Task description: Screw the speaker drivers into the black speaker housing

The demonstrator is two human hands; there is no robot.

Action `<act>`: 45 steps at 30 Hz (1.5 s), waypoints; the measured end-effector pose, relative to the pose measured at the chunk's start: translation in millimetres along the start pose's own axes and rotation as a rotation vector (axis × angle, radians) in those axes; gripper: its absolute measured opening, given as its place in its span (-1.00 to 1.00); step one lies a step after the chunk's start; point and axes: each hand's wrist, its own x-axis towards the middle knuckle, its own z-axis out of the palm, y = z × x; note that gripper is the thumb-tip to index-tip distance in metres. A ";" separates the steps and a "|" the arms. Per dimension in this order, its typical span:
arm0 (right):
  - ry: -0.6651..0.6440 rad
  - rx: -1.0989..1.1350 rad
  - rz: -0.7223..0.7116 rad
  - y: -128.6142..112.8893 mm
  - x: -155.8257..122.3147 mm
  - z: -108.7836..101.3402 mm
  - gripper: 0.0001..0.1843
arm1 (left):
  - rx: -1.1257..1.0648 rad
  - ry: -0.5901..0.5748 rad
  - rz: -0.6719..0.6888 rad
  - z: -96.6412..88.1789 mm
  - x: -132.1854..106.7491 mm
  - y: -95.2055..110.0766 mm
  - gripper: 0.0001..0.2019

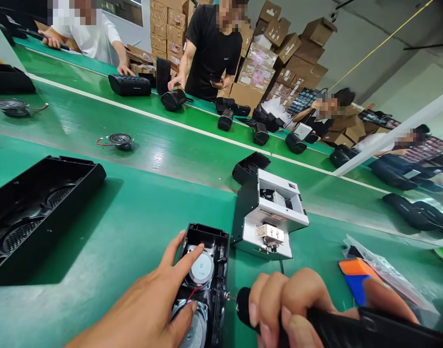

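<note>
One open black speaker housing lies on the green work surface at the near edge, directly below the camera. Two round speaker drivers are seated inside it: one upper driver with a pale centre cap and one lower driver, partly covered by the thumb. One red wire runs between them.

The left hand rests palm-down on the left side of the housing. The hand is spread open and grips nothing; the index finger extends over the rim toward the upper driver, and the thumb presses on the lower driver.

The right hand is closed in a full fist around one black electric screwdriver. The tool lies nearly horizontal, pointing left. Its bit touches the right inner wall of the housing, between the two drivers.

One black and white screw feeder stands just beyond the housing, to its right. One small black tray sits behind the feeder. One large black speaker enclosure with two mesh grilles lies well apart at the left. Two loose drivers with wire leads rest on the conveyor belt; the second is at the far left. One clear plastic bag with orange and blue contents lies near the right wrist.

Four other persons are in view beyond the belt, among stacked cardboard boxes.
</note>
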 end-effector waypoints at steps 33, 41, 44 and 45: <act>0.090 0.251 0.084 28.6 8.5 20.8 -0.57 | 0.007 0.164 0.042 13.3 -1.2 2.3 -0.27; 0.059 0.177 0.084 29.9 -3.8 23.7 -0.53 | 0.049 0.063 0.077 4.1 1.2 -2.8 -0.27; 0.048 0.136 0.041 31.4 -6.2 27.8 -0.51 | 0.033 0.020 0.059 1.4 2.0 -0.9 -0.27; 0.035 0.122 0.032 31.9 -5.7 28.9 -0.51 | 0.026 0.012 0.056 0.6 2.4 -1.3 -0.26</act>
